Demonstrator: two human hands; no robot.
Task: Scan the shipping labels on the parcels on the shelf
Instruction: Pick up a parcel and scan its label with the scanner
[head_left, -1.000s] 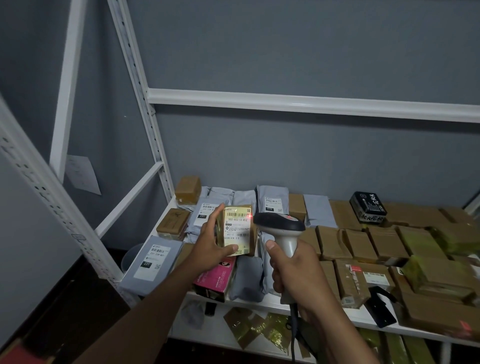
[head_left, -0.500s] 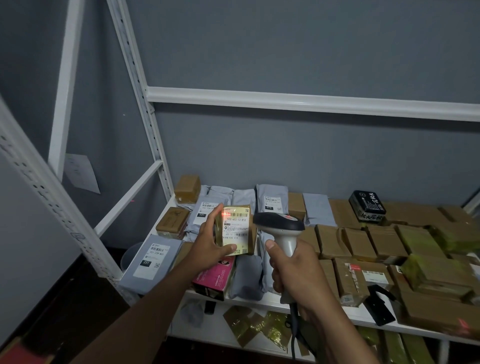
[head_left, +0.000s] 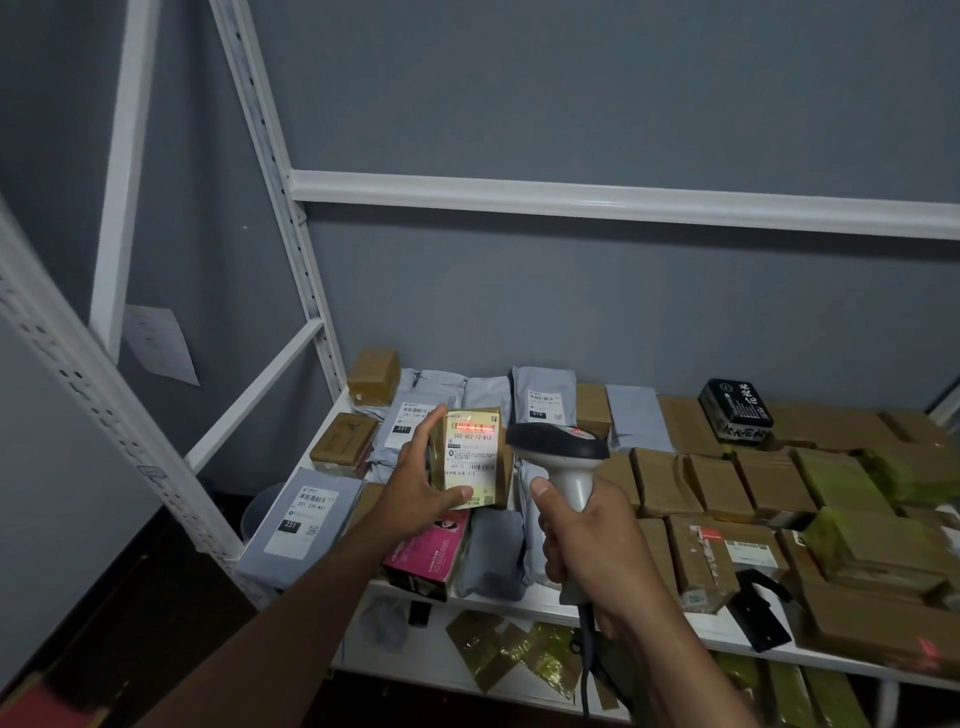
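Note:
My left hand (head_left: 415, 486) holds a small brown parcel (head_left: 475, 462) upright above the shelf, its white shipping label turned toward me. A red scan line glows across the barcode at the label's top. My right hand (head_left: 584, 540) grips the handle of a grey barcode scanner (head_left: 558, 447), whose head points left at the label from a short distance. Its cable hangs down below my wrist.
The white shelf (head_left: 519, 605) is crowded with grey mailer bags (head_left: 306, 519), brown boxes (head_left: 717, 486), a pink box (head_left: 426, 553) and a black box (head_left: 735, 408). White uprights and a crossbar (head_left: 623, 200) frame it against a grey wall. More packages lie on the lower shelf.
The red scan light has shifted from the label's right edge to a line across the barcode. Both hands stay almost in place.

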